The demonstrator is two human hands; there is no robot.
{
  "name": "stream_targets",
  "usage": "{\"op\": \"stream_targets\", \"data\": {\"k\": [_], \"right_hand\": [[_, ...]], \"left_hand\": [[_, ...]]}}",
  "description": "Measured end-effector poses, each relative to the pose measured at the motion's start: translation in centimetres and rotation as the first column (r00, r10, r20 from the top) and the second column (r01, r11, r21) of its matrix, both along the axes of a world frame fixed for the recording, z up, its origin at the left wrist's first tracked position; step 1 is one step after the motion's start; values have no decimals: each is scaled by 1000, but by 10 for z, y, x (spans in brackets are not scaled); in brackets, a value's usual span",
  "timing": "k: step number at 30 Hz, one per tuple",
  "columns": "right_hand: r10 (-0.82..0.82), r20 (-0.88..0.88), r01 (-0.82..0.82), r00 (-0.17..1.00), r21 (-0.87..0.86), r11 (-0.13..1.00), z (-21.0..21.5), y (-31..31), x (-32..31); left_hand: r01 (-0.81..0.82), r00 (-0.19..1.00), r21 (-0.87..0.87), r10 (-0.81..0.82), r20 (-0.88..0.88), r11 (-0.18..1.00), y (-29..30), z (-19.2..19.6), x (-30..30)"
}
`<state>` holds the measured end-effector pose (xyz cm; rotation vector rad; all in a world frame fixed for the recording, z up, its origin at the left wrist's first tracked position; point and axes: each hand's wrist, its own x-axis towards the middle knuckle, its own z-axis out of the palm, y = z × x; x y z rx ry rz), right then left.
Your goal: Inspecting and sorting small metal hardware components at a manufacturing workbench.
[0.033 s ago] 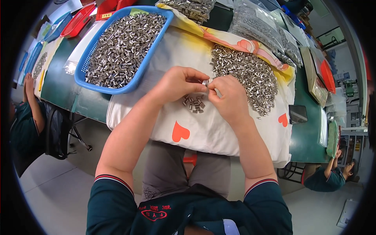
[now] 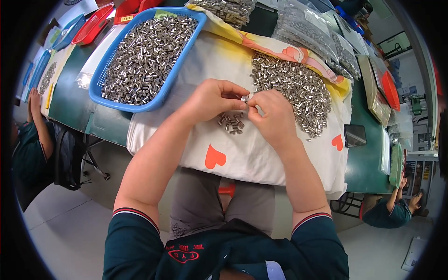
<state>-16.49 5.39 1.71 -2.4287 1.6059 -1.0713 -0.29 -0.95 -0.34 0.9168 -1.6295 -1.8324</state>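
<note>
I can't make out a sure long axis on the small metal piece (image 2: 244, 99): fingertips cover most of it, and what shows is too little to tell which way it points. It sits between my two hands, above the white cloth (image 2: 261, 163), just beyond a little cluster of short metal cylinders (image 2: 232, 125) that lie at mixed angles.

What I can see of the piece is bright, silvery and smooth-looking.

My left hand (image 2: 207, 100) comes in from the lower left, palm turned inward, its thumb and forefinger pinched on the piece. My right hand (image 2: 274, 114) meets it from the other side, back of the hand up, thumb and forefinger pinched on the piece too, with the other fingers curled under. The hands are together at the fingertips, wrists apart. Just beyond the right hand spreads a large heap of metal cylinders (image 2: 298, 95).
</note>
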Motion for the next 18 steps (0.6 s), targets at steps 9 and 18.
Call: {"op": "stream_targets", "data": {"k": [9,18], "right_hand": [[-100,436,-101,895,415,904,6,1,-8],[-149,-79,153,986,44,987,-12,-21,-31]], "left_hand": [[51,998,23,-50,-49,998,0,3,4],[102,995,13,-102,11,995,0,7,2]]}}
